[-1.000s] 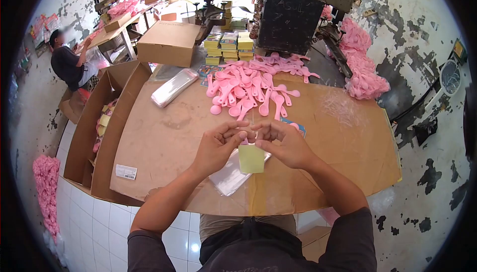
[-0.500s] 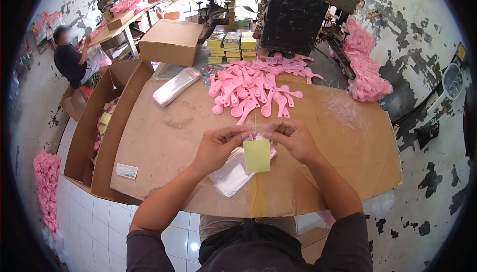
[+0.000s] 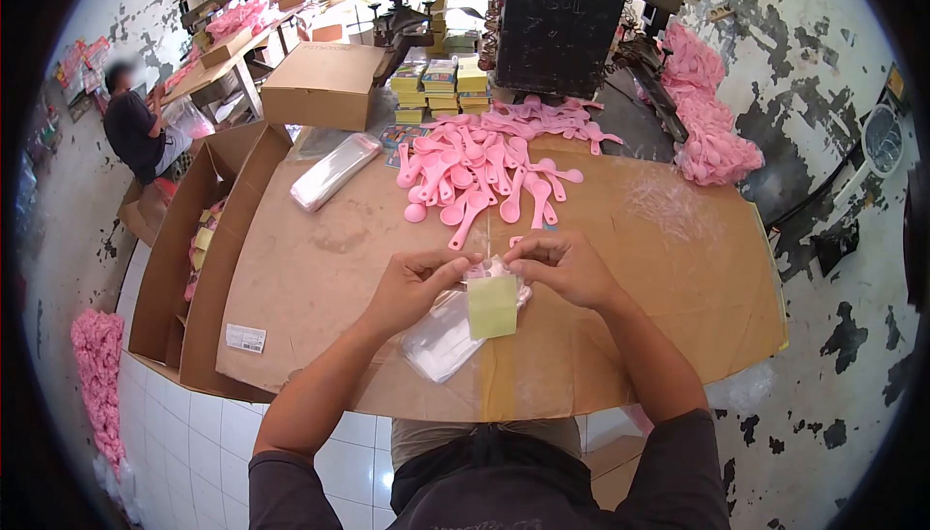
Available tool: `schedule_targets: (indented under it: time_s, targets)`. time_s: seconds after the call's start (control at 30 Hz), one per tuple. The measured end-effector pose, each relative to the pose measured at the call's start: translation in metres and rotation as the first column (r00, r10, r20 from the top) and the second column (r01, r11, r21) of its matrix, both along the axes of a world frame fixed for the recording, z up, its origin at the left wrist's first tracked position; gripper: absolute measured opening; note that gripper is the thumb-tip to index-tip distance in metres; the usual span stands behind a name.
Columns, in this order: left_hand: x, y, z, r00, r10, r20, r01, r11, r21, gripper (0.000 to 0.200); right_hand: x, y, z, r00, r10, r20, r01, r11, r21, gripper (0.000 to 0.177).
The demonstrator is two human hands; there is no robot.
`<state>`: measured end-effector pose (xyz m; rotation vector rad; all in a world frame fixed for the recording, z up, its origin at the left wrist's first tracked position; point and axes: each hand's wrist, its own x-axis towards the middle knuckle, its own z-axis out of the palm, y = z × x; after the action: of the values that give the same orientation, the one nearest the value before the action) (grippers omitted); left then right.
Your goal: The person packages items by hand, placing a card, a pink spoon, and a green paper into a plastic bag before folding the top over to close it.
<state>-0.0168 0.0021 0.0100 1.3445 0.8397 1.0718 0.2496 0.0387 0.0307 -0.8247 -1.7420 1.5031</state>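
Observation:
Near the front of the cardboard-covered table, my left hand and my right hand pinch the top corners of a small clear plastic bag. A yellow-green card hangs upright in it below my fingers, with something pink and white showing just above the card. Under the card lies a stack of clear plastic bags, partly covered. Beyond my hands is a heap of pink measuring spoons, a few of them lying loose at its near edge.
Another bundle of clear bags lies left of the spoons. Stacked cards and a black machine stand behind. An open carton borders the table's left edge. A person sits at far left.
My hands stay pinched at the bag's top, with the card still hanging between them. The whole view has shifted slightly. One spoon end now shows just beyond my right hand.

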Motion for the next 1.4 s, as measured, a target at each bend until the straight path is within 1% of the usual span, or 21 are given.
schedule_targets:
  time_s: [0.07,0.17,0.27,0.37,0.47,0.57,0.67,0.77,0.8,0.83,0.87,0.9,0.97,1.03,1.07,1.13,1.17,1.2,1.27,1.37,1.4]
  targets:
    - [0.001,0.000,0.000,0.995,0.025,-0.098,-0.022,0.999,0.027,0.028,0.001,0.002,-0.004,1.000,0.022,-0.001,-0.022,1.000,0.017,0.019]
    - [0.001,0.001,0.002,0.997,-0.009,-0.074,0.009,1.000,-0.002,0.029,0.003,0.005,-0.007,0.999,0.036,-0.019,-0.036,0.999,0.005,0.024]
    - [0.002,0.002,0.001,0.997,-0.005,-0.071,0.006,1.000,0.018,0.030,-0.003,0.003,-0.009,0.996,-0.035,-0.088,0.037,0.999,0.016,0.030]
    - [0.000,0.003,0.001,0.998,0.038,-0.047,-0.035,0.998,0.054,0.028,-0.005,-0.006,-0.001,0.998,0.011,0.061,-0.016,0.997,0.078,0.035]
    - [-0.002,0.005,0.003,0.998,0.060,-0.012,-0.059,0.995,0.082,0.031,-0.003,-0.006,0.004,0.980,0.068,0.186,-0.078,0.996,0.045,0.033]
    - [0.015,-0.003,0.015,0.973,0.124,0.195,-0.155,0.976,0.153,0.033,-0.001,0.000,0.001,0.992,0.096,0.080,-0.100,0.994,0.051,0.036]
    - [-0.007,0.006,-0.006,0.997,-0.077,-0.030,0.079,0.994,0.075,0.031,-0.006,-0.002,0.017,0.989,0.117,-0.087,-0.112,0.992,0.059,0.031]
    - [-0.027,0.009,0.016,0.995,-0.068,-0.076,0.068,0.998,0.008,0.025,0.009,0.018,0.019,0.999,-0.026,0.045,0.018,0.984,0.177,0.033]
    - [-0.037,0.012,0.023,0.995,0.014,-0.101,-0.010,0.999,0.039,0.024,0.019,0.024,0.019,0.972,-0.124,0.198,0.061,0.953,0.297,0.034]
    - [-0.047,0.017,0.023,0.983,0.176,0.044,-0.180,0.979,0.099,0.023,0.032,0.030,0.019,0.914,-0.234,0.332,0.080,0.905,0.419,0.034]
    - [-0.058,0.023,0.021,0.926,0.323,0.196,-0.351,0.927,0.132,0.023,0.043,0.036,0.017,0.825,-0.352,0.441,0.074,0.842,0.534,0.035]
    - [-0.074,0.030,0.018,0.822,0.455,0.343,-0.532,0.829,0.174,0.028,0.053,0.039,0.010,0.793,-0.404,0.457,0.074,0.808,0.585,0.035]
    - [-0.086,0.026,0.050,0.535,0.594,0.601,-0.782,0.617,0.086,0.047,0.070,0.041,-0.004,0.722,-0.503,0.474,0.065,0.732,0.678,0.034]
    - [-0.089,0.024,0.061,0.381,0.572,0.726,-0.784,0.616,-0.074,0.050,0.078,0.039,-0.006,0.753,-0.429,0.499,-0.044,0.724,0.688,0.029]
    - [-0.089,0.027,0.053,0.485,0.587,0.648,-0.758,0.652,-0.023,0.049,0.079,0.038,-0.008,0.766,-0.390,0.512,-0.097,0.716,0.691,0.027]
    - [-0.082,0.038,0.019,0.667,0.588,0.458,-0.684,0.727,0.062,0.046,0.076,0.038,-0.011,0.778,-0.361,0.514,-0.086,0.750,0.656,0.027]
    - [-0.071,0.040,0.005,0.791,0.559,0.247,-0.605,0.774,0.184,0.044,0.076,0.039,-0.012,0.784,-0.348,0.514,-0.080,0.764,0.640,0.027]
    - [-0.054,0.038,-0.005,0.860,0.511,0.016,-0.494,0.823,0.280,0.044,0.075,0.040,-0.015,0.789,-0.341,0.511,-0.081,0.767,0.637,0.028]
    - [-0.020,0.021,-0.004,0.819,0.388,-0.423,-0.243,0.902,0.357,0.046,0.074,0.043,-0.020,0.794,-0.333,0.509,-0.081,0.771,0.631,0.029]
    - [0.008,0.003,-0.013,0.627,0.425,-0.653,-0.048,0.857,0.513,0.049,0.068,0.040,-0.017,0.805,-0.345,0.482,-0.051,0.770,0.636,0.028]
    - [0.010,0.003,-0.016,0.621,0.445,-0.646,-0.024,0.834,0.551,0.047,0.063,0.040,-0.018,0.812,-0.410,0.415,0.066,0.772,0.632,0.029]
